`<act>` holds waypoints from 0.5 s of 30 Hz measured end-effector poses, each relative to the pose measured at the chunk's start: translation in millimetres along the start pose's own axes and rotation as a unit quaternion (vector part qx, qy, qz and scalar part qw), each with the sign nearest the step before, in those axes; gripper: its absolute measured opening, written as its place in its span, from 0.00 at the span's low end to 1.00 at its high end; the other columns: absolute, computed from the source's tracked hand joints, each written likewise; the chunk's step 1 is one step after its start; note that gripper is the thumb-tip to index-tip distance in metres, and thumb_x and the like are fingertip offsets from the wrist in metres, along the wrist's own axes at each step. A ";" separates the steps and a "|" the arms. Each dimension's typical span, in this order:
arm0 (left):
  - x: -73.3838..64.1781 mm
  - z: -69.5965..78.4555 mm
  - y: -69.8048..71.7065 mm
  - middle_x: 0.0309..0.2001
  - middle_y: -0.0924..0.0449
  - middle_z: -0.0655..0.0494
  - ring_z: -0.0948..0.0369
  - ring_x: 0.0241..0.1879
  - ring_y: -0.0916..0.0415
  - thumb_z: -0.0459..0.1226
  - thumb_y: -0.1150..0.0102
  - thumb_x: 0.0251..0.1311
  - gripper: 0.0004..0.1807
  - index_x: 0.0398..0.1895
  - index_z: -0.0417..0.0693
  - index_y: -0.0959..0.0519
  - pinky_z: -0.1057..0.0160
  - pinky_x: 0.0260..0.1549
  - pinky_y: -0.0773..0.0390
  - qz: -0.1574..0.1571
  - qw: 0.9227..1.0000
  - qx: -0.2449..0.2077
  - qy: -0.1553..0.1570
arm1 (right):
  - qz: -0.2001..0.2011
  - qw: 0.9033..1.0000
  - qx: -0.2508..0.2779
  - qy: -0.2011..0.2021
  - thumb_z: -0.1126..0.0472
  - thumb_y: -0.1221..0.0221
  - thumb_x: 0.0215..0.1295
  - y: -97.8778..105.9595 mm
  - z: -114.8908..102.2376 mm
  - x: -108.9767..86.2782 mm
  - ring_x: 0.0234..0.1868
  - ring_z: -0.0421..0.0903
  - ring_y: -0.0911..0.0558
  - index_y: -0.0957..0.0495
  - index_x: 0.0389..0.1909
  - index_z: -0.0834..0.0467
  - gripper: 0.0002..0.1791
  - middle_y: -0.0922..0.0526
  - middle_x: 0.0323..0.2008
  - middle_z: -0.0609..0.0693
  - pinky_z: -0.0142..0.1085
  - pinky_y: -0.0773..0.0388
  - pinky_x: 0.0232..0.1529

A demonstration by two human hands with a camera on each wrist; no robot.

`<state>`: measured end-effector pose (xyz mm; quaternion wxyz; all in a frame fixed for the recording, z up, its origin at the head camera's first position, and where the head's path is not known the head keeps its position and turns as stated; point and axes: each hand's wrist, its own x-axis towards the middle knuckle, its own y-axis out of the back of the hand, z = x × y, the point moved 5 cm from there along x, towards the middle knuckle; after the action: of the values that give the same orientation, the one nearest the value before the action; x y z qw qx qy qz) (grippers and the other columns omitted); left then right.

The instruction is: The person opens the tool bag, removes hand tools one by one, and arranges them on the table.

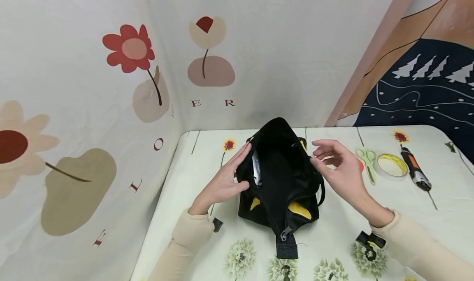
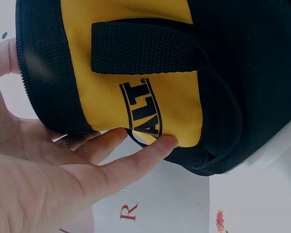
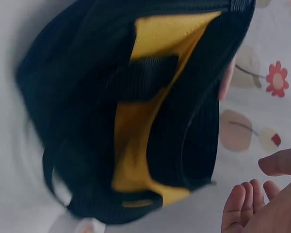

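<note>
A black and yellow zippered tool bag [image 1: 277, 215] stands on the table with its mouth spread open. My left hand [image 1: 226, 176] holds its left side at the rim; in the left wrist view the fingers [image 2: 136, 165] lie along the yellow outer panel, below a black webbing loop [image 2: 145, 48]. A narrow pale object [image 1: 256, 168] shows against the bag's left inner wall. My right hand [image 1: 342, 172] is beside the right rim, fingers loosely bent and nothing in them. The right wrist view shows this hand [image 3: 266, 199] apart from the bag [image 3: 87, 97].
To the right lie green-handled scissors [image 1: 368, 161], a roll of tape [image 1: 392, 166] and a black and orange tool with a thin tip [image 1: 416, 168]. Part of a small red thing [image 1: 361, 166] shows behind my right hand. Printed cloth walls [image 1: 277, 67] rise behind and left of the table.
</note>
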<state>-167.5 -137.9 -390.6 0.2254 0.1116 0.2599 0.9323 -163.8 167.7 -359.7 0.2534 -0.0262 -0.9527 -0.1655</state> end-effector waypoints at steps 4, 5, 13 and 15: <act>0.2 0.1 -0.5 0.93 0.60 0.56 0.51 0.90 0.58 0.29 0.43 0.63 0.55 0.93 0.52 0.53 0.30 0.74 0.32 0.000 1.000 0.001 0.006 | -0.015 1.000 0.026 0.001 0.81 0.29 0.63 -17.5 -4.8 -1.9 0.42 0.34 0.16 0.15 0.59 0.68 0.23 0.13 0.40 0.56 0.21 0.19 0.44; 0.2 -0.1 -0.4 0.92 0.60 0.58 0.51 0.90 0.58 0.29 0.43 0.63 0.55 0.93 0.53 0.53 0.30 0.73 0.31 0.000 1.000 0.001 0.008 | -0.019 0.999 0.032 0.003 0.81 0.29 0.63 -21.7 -5.9 -2.1 0.42 0.34 0.16 0.15 0.59 0.68 0.23 0.13 0.40 0.57 0.22 0.19 0.44; -0.2 1.9 0.6 0.92 0.61 0.60 0.52 0.90 0.58 0.30 0.43 0.63 0.55 0.94 0.54 0.53 0.30 0.74 0.31 -0.004 1.000 0.003 0.010 | -0.055 0.996 0.065 -0.010 0.79 0.31 0.66 -50.7 -9.0 -2.7 0.43 0.36 0.16 0.17 0.61 0.70 0.22 0.14 0.43 0.61 0.23 0.19 0.46; -0.1 1.8 0.8 0.92 0.61 0.60 0.52 0.90 0.58 0.29 0.43 0.63 0.55 0.94 0.53 0.53 0.30 0.74 0.31 -0.004 1.000 0.002 0.009 | -0.064 0.996 0.064 -0.020 0.78 0.30 0.67 -55.5 -9.5 0.5 0.43 0.36 0.16 0.17 0.61 0.70 0.22 0.14 0.44 0.61 0.24 0.19 0.46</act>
<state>-167.0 -137.8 -388.6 0.2260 0.1023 0.2640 0.9321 -167.1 112.2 -368.5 0.2245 0.0479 -0.9659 -0.1196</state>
